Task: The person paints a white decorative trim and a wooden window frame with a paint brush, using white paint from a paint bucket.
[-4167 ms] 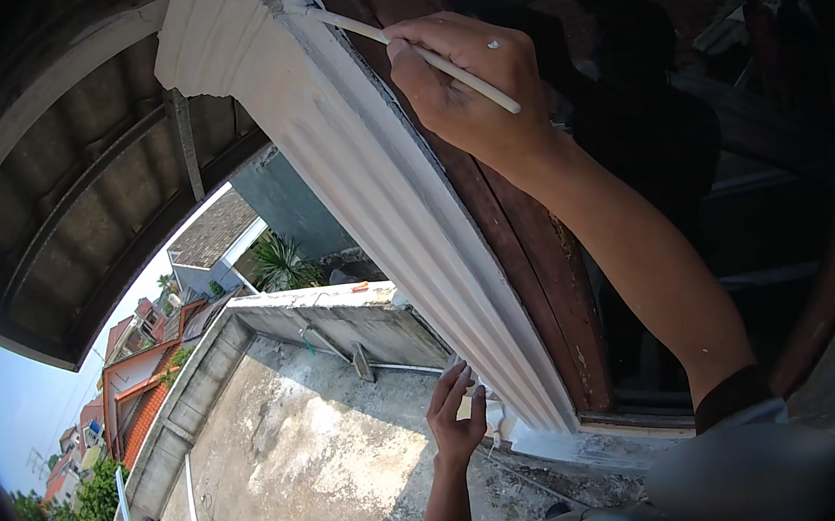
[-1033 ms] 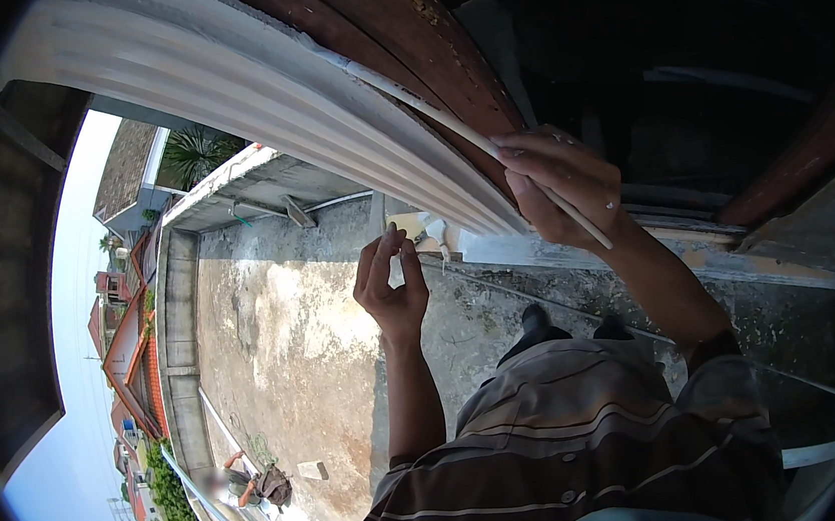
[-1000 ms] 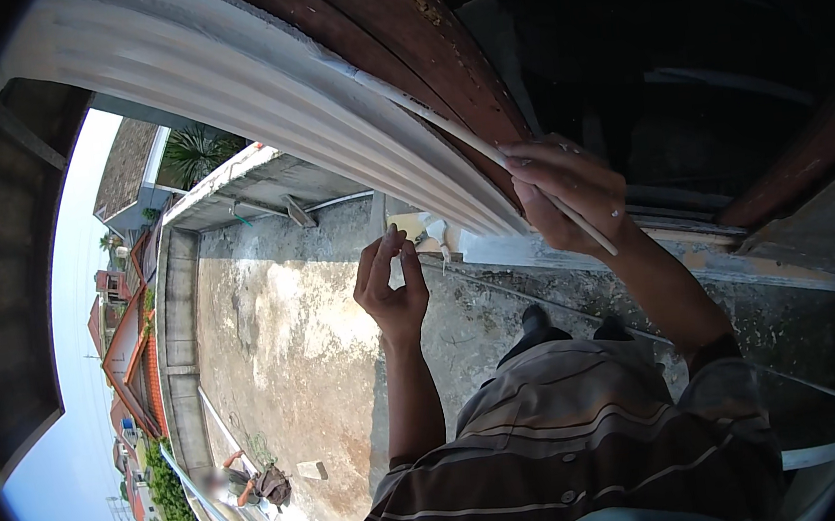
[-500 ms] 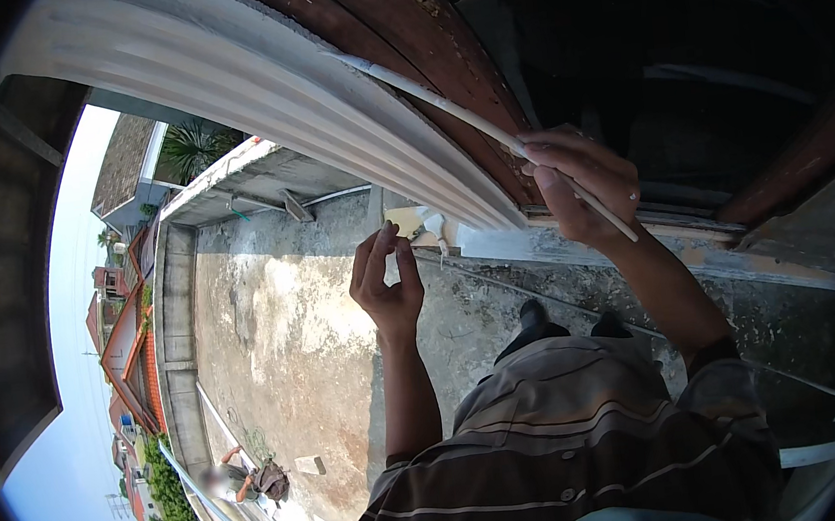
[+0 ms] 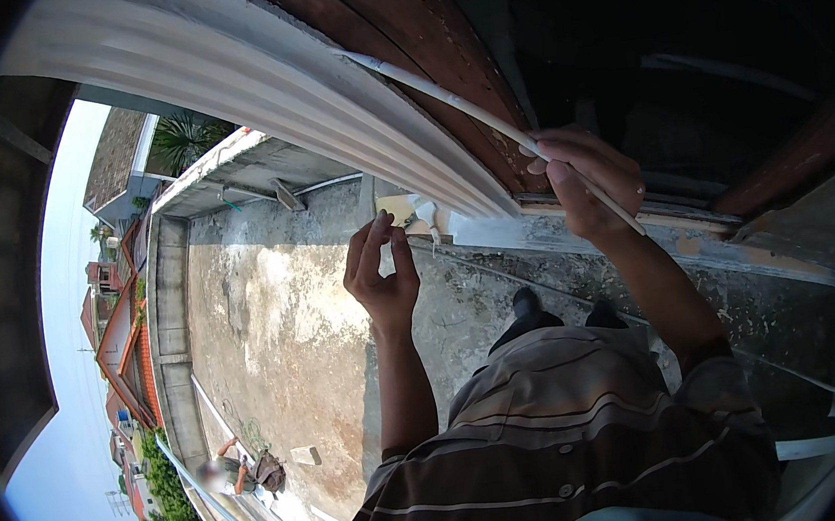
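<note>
My right hand is closed round a long thin paintbrush smeared with white. The brush slants up to the left, and its tip lies at the seam between the pale ridged moulding and the dark red-brown wooden frame. Whether the tip presses on the moulding I cannot tell. My left hand is raised below the moulding, apart from it. Its fingers are half curled, with a gap to the thumb, and I see nothing held there.
Dark glass fills the upper right. Below, a stained concrete floor runs to a low wall. A white-stained thing lies near the moulding's foot. Another person sits at the lower left beside a dark bag.
The view has shifted slightly. My right hand and the brush stay along the same seam, with the tip a little farther along to the right. My left hand keeps nearly the same pose.
</note>
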A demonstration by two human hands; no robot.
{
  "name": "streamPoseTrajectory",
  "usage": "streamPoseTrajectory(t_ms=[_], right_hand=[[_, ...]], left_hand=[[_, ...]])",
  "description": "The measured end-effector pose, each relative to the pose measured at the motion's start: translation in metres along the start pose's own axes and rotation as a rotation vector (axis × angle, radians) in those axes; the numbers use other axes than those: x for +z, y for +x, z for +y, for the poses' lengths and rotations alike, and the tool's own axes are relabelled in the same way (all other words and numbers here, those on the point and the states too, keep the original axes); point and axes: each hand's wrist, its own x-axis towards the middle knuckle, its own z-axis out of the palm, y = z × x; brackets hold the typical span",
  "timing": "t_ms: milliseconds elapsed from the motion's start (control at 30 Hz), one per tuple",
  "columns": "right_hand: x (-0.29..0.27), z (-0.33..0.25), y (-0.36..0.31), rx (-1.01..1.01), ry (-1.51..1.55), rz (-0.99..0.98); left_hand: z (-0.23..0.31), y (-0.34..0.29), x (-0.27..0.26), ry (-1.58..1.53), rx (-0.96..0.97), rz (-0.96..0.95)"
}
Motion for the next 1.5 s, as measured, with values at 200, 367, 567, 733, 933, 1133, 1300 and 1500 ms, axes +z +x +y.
streamPoseTrajectory(t_ms=[200,367,567,733,933,1133,1300,1500], right_hand=[[0.006,0.004,0.011,-0.087,-0.02,-0.07],[-0.005,0.005,-0.009,-0.003,0.04,0.005],[0.001,0.01,-0.008,0.061,0.025,-0.02],[-0.011,0.006,-0.028,0.133,0.126,0.031],[0.002,0.007,-0.001,0.057,0.022,-0.026],[-0.009,0.004,-0.02,0.088,0.076,0.01],[-0.002,0.015,-0.013,0.039,0.031,-0.038],[-0.019,0.012,-0.043,0.193,0.067,-0.046]], left_hand=[[0.006,0.005,0.005,-0.003,0.032,0.013],[0.001,0.001,0.005,0.023,0.02,0.007],[0.006,0.006,0.01,0.031,0.058,0.013],[-0.002,-0.002,0.008,0.036,0.034,0.003],[0.003,0.0,0.012,0.019,0.024,0.009],[-0.002,-0.003,0.007,0.047,0.013,0.0],[0.002,0.0,0.006,0.04,0.047,0.006],[-0.004,-0.006,0.003,0.067,0.0,0.006]])
